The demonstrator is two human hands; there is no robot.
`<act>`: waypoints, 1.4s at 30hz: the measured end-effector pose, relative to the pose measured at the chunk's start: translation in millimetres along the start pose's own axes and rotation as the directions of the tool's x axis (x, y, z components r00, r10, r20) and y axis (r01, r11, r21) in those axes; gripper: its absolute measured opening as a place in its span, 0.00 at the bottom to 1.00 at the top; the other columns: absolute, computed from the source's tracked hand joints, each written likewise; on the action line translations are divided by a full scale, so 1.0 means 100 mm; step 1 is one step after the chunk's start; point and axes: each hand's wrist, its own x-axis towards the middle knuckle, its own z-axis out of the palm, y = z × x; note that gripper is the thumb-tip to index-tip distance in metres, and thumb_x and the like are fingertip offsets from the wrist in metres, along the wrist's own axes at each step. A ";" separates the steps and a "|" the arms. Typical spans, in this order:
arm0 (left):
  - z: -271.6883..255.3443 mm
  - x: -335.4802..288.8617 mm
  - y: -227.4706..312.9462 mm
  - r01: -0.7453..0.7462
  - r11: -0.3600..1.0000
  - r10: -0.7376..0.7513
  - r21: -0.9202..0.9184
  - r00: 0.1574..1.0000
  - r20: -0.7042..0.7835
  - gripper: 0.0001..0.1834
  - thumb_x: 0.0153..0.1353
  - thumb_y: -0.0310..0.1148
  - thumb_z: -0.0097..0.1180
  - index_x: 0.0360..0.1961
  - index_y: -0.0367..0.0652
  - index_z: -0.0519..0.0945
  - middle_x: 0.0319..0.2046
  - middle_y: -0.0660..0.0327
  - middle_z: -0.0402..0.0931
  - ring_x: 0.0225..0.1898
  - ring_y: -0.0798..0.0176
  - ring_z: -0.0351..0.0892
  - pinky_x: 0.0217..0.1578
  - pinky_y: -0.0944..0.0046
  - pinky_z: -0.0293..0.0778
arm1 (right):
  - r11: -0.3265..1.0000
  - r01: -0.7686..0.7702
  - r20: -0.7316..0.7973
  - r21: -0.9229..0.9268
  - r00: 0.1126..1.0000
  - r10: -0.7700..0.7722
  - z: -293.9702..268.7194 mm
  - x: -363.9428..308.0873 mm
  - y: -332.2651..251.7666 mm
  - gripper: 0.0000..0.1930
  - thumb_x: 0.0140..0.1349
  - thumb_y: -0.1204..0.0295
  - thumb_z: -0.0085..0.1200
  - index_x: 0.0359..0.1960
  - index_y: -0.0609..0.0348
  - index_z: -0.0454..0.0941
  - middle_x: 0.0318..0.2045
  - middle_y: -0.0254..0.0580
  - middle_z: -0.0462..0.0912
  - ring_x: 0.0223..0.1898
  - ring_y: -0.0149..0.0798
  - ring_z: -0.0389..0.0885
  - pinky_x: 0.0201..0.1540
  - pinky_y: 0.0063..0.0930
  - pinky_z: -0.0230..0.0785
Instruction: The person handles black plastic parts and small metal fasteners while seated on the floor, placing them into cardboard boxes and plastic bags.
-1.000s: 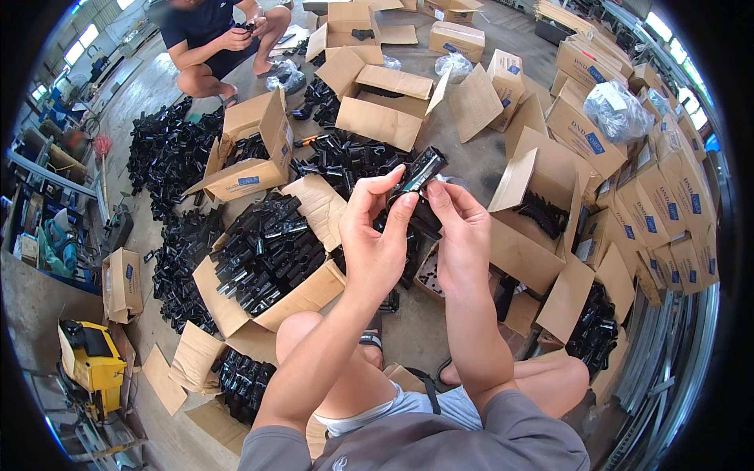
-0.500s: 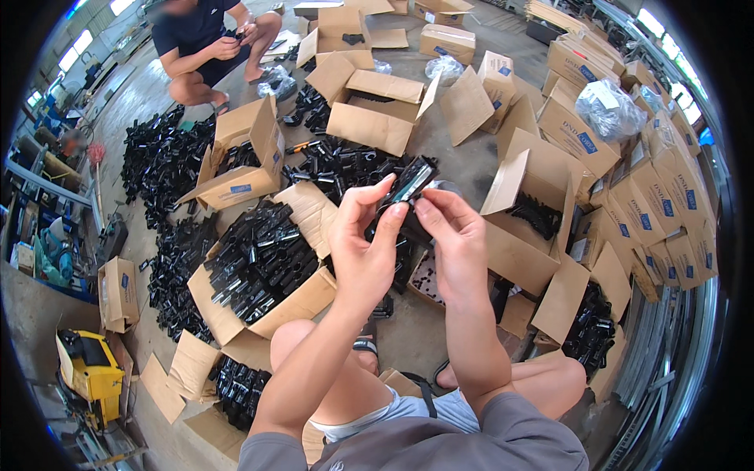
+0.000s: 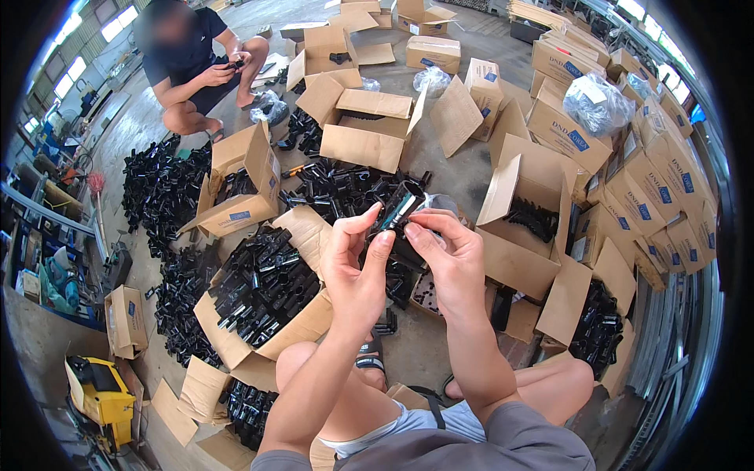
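A glossy black tube-shaped part (image 3: 404, 202) is held up in front of me, tilted, its open end pointing away. My left hand (image 3: 353, 255) grips its left side between thumb and fingers. From the right, my right hand (image 3: 448, 251) pinches its near end with thumb and forefinger; whether a small piece sits between those fingertips is hidden. Beneath my hands lie many similar black parts (image 3: 338, 187). An open carton (image 3: 294, 323) full of such parts stands left of my left forearm. Partly behind my right hand is a shallow box of small dark pieces (image 3: 425, 292).
Open cartons (image 3: 522, 208) with black parts stand on the right, with stacked closed cartons (image 3: 664, 177) beyond. A heap of black parts (image 3: 165, 188) covers the floor at left. A co-worker (image 3: 188, 67) squats at the far left, handling a dark part. Metal profiles (image 3: 675, 377) lie far right.
My view has shifted slightly. The black part has turned a little in my fingers, showing more of its open end. Both hands keep their hold.
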 end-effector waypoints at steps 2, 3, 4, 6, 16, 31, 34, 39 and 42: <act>0.02 0.00 0.00 -0.014 1.000 0.014 0.001 1.000 0.006 0.13 0.66 0.19 0.59 0.51 0.34 0.76 0.55 0.53 0.77 0.58 0.64 0.76 0.62 0.63 0.70 | 1.000 0.007 -0.007 -0.023 1.000 -0.007 -0.02 0.01 0.03 0.07 0.64 0.78 0.63 0.42 0.66 0.86 0.45 0.38 0.81 0.44 0.28 0.82 0.49 0.23 0.75; 0.02 0.00 0.00 -0.018 1.000 0.018 0.002 1.000 0.010 0.13 0.66 0.19 0.59 0.51 0.34 0.76 0.55 0.53 0.77 0.58 0.64 0.76 0.62 0.63 0.70 | 0.999 0.007 -0.013 -0.035 1.000 -0.007 -0.03 0.01 0.06 0.07 0.65 0.77 0.63 0.42 0.67 0.86 0.45 0.38 0.81 0.44 0.28 0.82 0.49 0.23 0.75; 0.02 0.00 -0.01 -0.019 1.000 0.019 -0.003 1.000 0.010 0.13 0.66 0.19 0.60 0.51 0.34 0.76 0.55 0.53 0.77 0.58 0.64 0.76 0.62 0.63 0.70 | 0.998 0.029 -0.005 -0.051 1.000 -0.030 -0.04 0.02 0.08 0.07 0.65 0.77 0.62 0.42 0.66 0.85 0.45 0.38 0.81 0.44 0.28 0.81 0.50 0.23 0.74; 0.01 0.00 -0.03 -0.022 1.000 0.022 -0.012 1.000 0.008 0.13 0.66 0.20 0.60 0.51 0.34 0.76 0.55 0.53 0.77 0.58 0.64 0.76 0.62 0.63 0.69 | 0.994 0.073 0.015 -0.079 0.997 -0.073 -0.02 0.04 0.12 0.07 0.67 0.76 0.61 0.43 0.66 0.85 0.46 0.38 0.81 0.45 0.28 0.81 0.51 0.23 0.74; 0.00 -0.01 -0.06 -0.010 1.000 0.010 -0.007 1.000 -0.010 0.13 0.66 0.20 0.60 0.52 0.34 0.77 0.54 0.54 0.78 0.58 0.64 0.76 0.62 0.63 0.69 | 0.999 0.054 -0.006 -0.007 0.999 -0.054 0.04 -0.01 0.12 0.08 0.67 0.77 0.60 0.44 0.67 0.82 0.50 0.42 0.81 0.50 0.31 0.80 0.56 0.27 0.71; 0.00 0.01 -0.06 -0.021 1.000 0.022 0.014 1.000 -0.021 0.13 0.66 0.20 0.61 0.51 0.35 0.77 0.55 0.53 0.78 0.57 0.64 0.76 0.62 0.63 0.70 | 0.996 0.087 0.027 -0.006 0.996 -0.087 0.04 0.02 0.17 0.09 0.67 0.75 0.61 0.45 0.68 0.83 0.50 0.42 0.80 0.50 0.30 0.79 0.54 0.25 0.71; -0.01 0.01 -0.05 -0.016 1.000 0.016 -0.001 1.000 -0.027 0.13 0.66 0.20 0.60 0.51 0.35 0.77 0.55 0.53 0.78 0.58 0.64 0.76 0.62 0.63 0.70 | 0.996 0.052 0.006 -0.078 0.999 -0.052 0.06 0.04 0.14 0.08 0.66 0.77 0.61 0.44 0.68 0.83 0.50 0.42 0.80 0.49 0.30 0.79 0.55 0.26 0.71; 0.03 0.01 -0.03 -0.016 1.000 0.016 0.011 1.000 -0.013 0.13 0.66 0.20 0.60 0.51 0.35 0.77 0.55 0.53 0.78 0.58 0.64 0.76 0.62 0.63 0.70 | 0.989 0.123 0.018 0.078 0.992 -0.125 0.06 0.04 0.17 0.08 0.66 0.78 0.61 0.44 0.69 0.82 0.51 0.42 0.79 0.48 0.29 0.79 0.54 0.24 0.72; 0.00 0.02 -0.05 -0.029 0.999 0.030 0.016 0.999 -0.012 0.13 0.66 0.20 0.61 0.51 0.35 0.77 0.55 0.53 0.78 0.58 0.64 0.77 0.61 0.63 0.70 | 0.998 0.061 -0.014 -0.019 0.998 -0.061 0.04 0.05 0.21 0.10 0.66 0.78 0.61 0.48 0.68 0.82 0.51 0.42 0.80 0.48 0.28 0.79 0.53 0.22 0.72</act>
